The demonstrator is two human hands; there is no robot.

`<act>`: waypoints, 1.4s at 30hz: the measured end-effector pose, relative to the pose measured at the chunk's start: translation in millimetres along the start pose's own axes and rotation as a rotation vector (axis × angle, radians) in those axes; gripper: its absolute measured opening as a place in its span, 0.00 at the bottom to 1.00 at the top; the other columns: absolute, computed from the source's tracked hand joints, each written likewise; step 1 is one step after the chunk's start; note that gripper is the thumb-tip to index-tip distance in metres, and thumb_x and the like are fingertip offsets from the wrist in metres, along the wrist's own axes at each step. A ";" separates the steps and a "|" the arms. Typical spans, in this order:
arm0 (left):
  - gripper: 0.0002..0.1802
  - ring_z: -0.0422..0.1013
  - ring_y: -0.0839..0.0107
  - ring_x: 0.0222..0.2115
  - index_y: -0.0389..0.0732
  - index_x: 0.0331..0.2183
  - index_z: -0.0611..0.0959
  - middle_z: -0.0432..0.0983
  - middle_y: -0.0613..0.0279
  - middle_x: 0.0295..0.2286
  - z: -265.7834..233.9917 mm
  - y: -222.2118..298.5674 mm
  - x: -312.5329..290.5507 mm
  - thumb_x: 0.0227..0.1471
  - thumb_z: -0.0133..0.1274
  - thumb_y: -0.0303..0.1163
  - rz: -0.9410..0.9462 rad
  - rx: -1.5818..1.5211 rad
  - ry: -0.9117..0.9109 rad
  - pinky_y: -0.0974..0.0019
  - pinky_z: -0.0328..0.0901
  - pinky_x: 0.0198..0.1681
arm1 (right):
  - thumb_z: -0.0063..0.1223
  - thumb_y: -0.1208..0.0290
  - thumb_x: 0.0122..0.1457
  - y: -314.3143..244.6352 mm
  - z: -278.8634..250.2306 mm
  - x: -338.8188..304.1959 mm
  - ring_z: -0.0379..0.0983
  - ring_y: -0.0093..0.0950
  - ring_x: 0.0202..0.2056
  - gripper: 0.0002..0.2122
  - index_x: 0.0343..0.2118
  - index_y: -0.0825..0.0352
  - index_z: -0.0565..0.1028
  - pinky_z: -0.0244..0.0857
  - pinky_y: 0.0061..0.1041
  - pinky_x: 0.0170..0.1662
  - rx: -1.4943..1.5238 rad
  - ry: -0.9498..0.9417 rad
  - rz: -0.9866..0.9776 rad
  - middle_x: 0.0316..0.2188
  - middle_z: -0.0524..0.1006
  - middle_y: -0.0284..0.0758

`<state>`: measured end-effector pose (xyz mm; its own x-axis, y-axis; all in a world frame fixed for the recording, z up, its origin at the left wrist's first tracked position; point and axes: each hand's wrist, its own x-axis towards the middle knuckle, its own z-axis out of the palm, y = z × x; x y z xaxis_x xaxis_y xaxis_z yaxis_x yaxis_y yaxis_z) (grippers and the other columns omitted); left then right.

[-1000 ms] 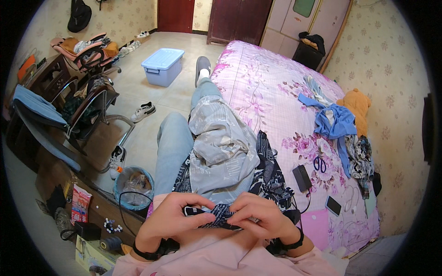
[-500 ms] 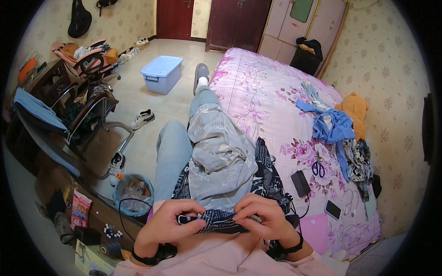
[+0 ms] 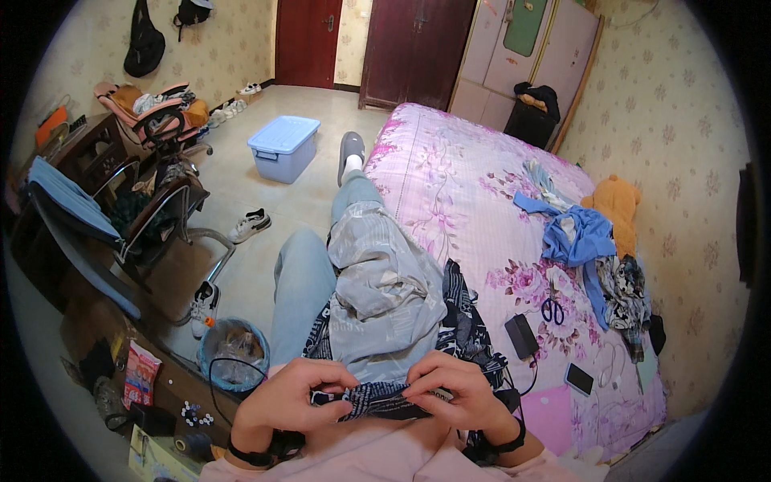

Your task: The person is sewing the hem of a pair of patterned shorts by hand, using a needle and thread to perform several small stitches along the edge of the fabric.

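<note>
A dark navy garment with white print (image 3: 470,329) lies over my lap, its pale grey reverse side (image 3: 385,281) turned up and bunched across my thighs. Close to my body, its folded edge (image 3: 371,400) is stretched between both hands. My left hand (image 3: 289,402) pinches one end of that edge between thumb and fingers. On the other side, my right hand (image 3: 456,390) grips the strip with thumb and fingertips, a short distance away. A needle or thread cannot be made out. Dark bands circle both wrists.
To my right, the flowered bed holds scissors (image 3: 552,310), a black power adapter (image 3: 522,336), a phone (image 3: 578,379) and a blue shirt (image 3: 580,234). On my left are a lined bin (image 3: 234,353), a chair (image 3: 112,217) and scattered buttons (image 3: 195,410). A blue storage box (image 3: 285,151) stands on the floor.
The whole view has shifted slightly, so the room sits lower in the picture. Both hands keep their pinch on the garment's edge, with only small finger movements.
</note>
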<state>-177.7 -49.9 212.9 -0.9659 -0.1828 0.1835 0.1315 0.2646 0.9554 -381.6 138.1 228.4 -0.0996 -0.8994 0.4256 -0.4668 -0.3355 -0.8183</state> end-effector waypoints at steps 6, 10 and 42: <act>0.13 0.63 0.78 0.22 0.32 0.36 0.84 0.72 0.64 0.22 -0.8 14.2 9.3 0.48 0.65 0.28 -0.089 0.011 0.027 0.72 0.60 0.27 | 0.61 0.86 0.50 -4.5 -2.6 0.4 0.75 0.30 0.35 0.09 0.35 0.70 0.80 0.68 0.24 0.38 -0.031 -0.018 -0.013 0.35 0.78 0.39; 0.10 0.62 0.79 0.20 0.33 0.34 0.86 0.70 0.66 0.20 5.6 15.2 12.9 0.48 0.65 0.28 -0.107 0.080 0.099 0.72 0.57 0.25 | 0.61 0.86 0.50 -4.3 -1.8 1.1 0.75 0.29 0.34 0.10 0.36 0.70 0.80 0.68 0.23 0.38 -0.008 -0.043 -0.027 0.35 0.78 0.39; 0.07 0.57 0.88 0.21 0.32 0.33 0.84 0.61 0.79 0.17 31.8 12.8 7.4 0.50 0.63 0.24 -0.196 -0.216 0.293 0.78 0.54 0.24 | 0.62 0.75 0.57 -15.5 26.4 -5.8 0.78 0.19 0.25 0.05 0.36 0.69 0.80 0.70 0.18 0.29 -0.073 -0.027 0.307 0.26 0.82 0.35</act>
<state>-190.2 -17.8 219.1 -0.8768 -0.4804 0.0215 0.0252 -0.0011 0.9997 -350.6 141.1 228.4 -0.2233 -0.9629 0.1516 -0.4802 -0.0267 -0.8768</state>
